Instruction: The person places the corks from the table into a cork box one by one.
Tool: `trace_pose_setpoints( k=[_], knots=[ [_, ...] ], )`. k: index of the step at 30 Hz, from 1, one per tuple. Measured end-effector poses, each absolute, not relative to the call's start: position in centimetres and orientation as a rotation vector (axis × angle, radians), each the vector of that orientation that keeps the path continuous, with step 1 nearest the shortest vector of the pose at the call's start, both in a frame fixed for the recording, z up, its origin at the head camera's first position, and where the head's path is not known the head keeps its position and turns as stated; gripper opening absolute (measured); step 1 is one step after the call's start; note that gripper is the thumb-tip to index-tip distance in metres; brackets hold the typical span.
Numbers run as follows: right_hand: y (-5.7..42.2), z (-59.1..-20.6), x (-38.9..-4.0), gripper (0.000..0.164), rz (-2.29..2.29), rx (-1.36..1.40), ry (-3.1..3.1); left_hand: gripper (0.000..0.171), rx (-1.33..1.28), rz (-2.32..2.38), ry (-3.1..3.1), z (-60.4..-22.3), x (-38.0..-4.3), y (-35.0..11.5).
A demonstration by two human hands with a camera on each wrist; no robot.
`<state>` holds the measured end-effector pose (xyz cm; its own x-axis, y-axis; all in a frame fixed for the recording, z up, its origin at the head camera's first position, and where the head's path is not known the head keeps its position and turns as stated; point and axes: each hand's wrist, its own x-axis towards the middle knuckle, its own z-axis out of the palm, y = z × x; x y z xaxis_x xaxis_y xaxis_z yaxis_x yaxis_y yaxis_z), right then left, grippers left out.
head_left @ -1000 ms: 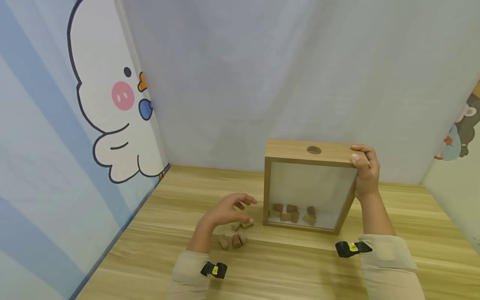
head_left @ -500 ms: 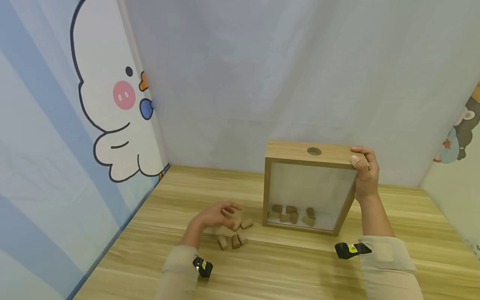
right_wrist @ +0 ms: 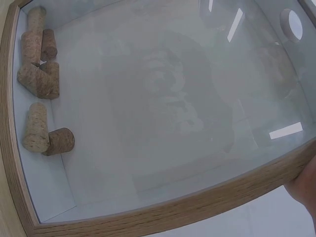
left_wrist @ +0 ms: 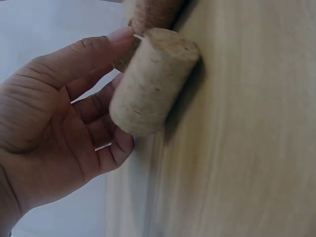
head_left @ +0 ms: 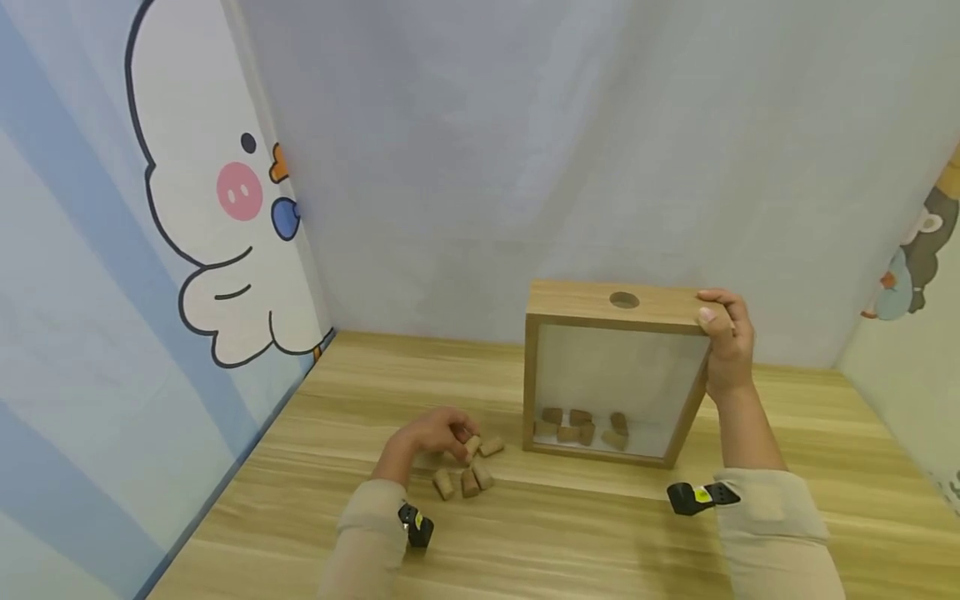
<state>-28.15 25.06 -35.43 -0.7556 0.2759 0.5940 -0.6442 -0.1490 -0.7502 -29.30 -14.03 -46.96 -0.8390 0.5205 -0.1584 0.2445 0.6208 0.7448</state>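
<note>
My left hand [head_left: 438, 432] is low over the table, thumb and fingers curled at either side of a pale cork [head_left: 472, 448]. In the left wrist view a nearer cork [left_wrist: 153, 84] partly hides the fingers, and a darker cork [left_wrist: 127, 55] shows behind the thumb. Beside the hand lie several more corks, one of them a browner cork [head_left: 469, 482]. With my right hand [head_left: 730, 350] I grip the upper right corner of an upright wooden box [head_left: 581, 300], thumb on its top edge. Its clear front shows several corks [right_wrist: 35, 128] at the bottom.
A round hole [head_left: 624, 300] opens in the box's top. The box stands on a wood-grain table [head_left: 570, 533] towards the back, before a pale curtain [head_left: 465, 167]. At the left hangs a blue-striped cloth [head_left: 67, 333] with a cartoon bird.
My left hand has moved left and down from beside the box to the loose corks, and its fingers have closed in around one. The right hand keeps its grip on the box.
</note>
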Motion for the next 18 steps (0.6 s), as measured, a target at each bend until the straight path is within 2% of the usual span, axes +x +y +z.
trace_pose_setpoints(
  k=[12,18],
  knots=[
    [25.1,-35.4,-28.0,0.020,1.938,0.410,-1.523,0.039,0.695,1.196,2.459,-46.0,-28.6,-13.9],
    [25.1,-35.4,-28.1,0.021,1.931,0.423,-1.523,0.040,0.589,1.381,2.423,-45.4,-27.5,-13.6]
  ],
)
